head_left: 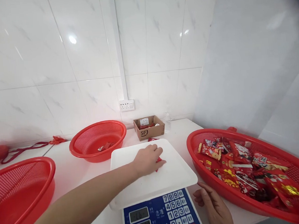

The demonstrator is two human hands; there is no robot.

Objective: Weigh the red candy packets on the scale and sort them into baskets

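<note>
My left hand [147, 160] is over the white weighing pan [135, 188] of a digital scale, its fingers curled around a small red packet [158, 162]. Only bits of that packet show between the fingers and thumb. Below the pan is the scale's blue keypad panel [162, 213] with number keys and grey displays. My right hand [214, 207] rests beside the scale's right edge, fingers loosely apart with nothing visible in them. Close to it stands a large red basket [193, 139] filled with shiny red snack packets [245, 173].
Behind the scale, a red colander [109, 126] holds a few small packets. A second red basket [43, 170] is cut off at left. An SF cardboard box [151, 131] and a clear plastic bottle [167, 120] stand near the tiled wall, by a power socket [126, 105].
</note>
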